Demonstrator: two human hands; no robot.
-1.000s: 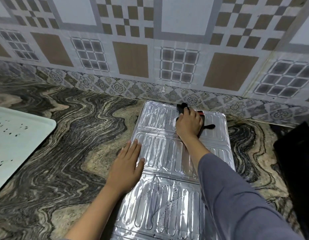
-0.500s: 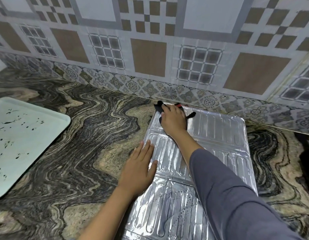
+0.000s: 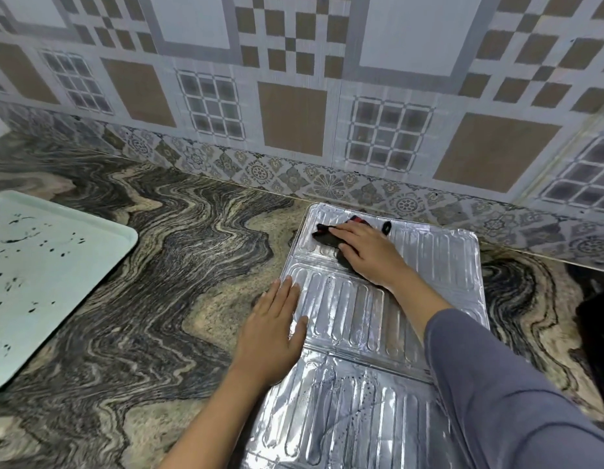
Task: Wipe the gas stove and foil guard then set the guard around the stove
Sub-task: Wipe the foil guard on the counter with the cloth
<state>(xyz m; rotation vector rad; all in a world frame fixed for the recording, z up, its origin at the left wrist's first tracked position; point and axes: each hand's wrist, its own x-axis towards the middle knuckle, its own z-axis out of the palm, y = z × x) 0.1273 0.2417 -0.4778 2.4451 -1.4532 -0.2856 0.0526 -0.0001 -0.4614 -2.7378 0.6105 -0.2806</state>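
Cloth (image 3: 323,236) beneath right grip (image 3: 371,255) — atop guard (image 3: 441,264)

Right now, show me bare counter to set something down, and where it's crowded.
Widest free patch: the marble counter between the pale tray and the foil guard, back to the tiled wall. A narrower strip right of the guard. Crowded: the guard's far half, under the left hand, the right hand and the cloth.

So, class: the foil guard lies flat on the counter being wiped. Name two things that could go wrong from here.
1. The right hand presses the cloth onto the far panel of the foil guard; hard pushing could crease or tear it.
2. Only the flat left hand steadies its left edge, so it might slide on the countertop.
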